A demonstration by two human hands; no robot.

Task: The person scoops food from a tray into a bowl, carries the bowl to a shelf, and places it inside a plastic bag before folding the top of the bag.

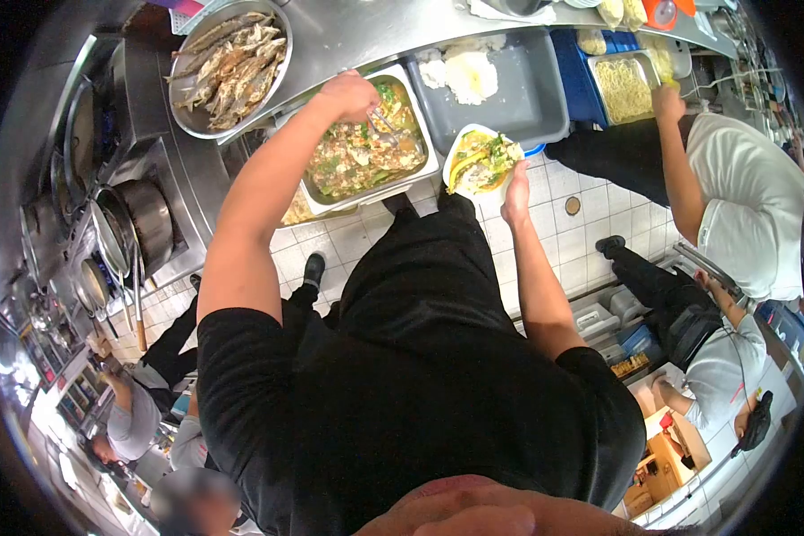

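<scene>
My left hand (348, 96) is closed around the handle of a metal serving spoon (386, 125). Its lower end dips into a deep rectangular pan (431, 134) of chopped stew with green pieces and broth. On the other side, my right hand (516, 195) grips the rim of a white bowl (449, 171), which is tilted slightly. Yellow strips, greens and pale chunks fill that bowl. Between them and the counter lies a grey tub (518, 89) with some white rice (470, 75) at its far end.
A metal bowl of fried fish (232, 67) rests at the counter's left. At right, a co-worker in a white shirt (750, 205) reaches over a container of noodles (623, 87). Pots (143, 219) stand on the left stove. Other people work behind me on both sides.
</scene>
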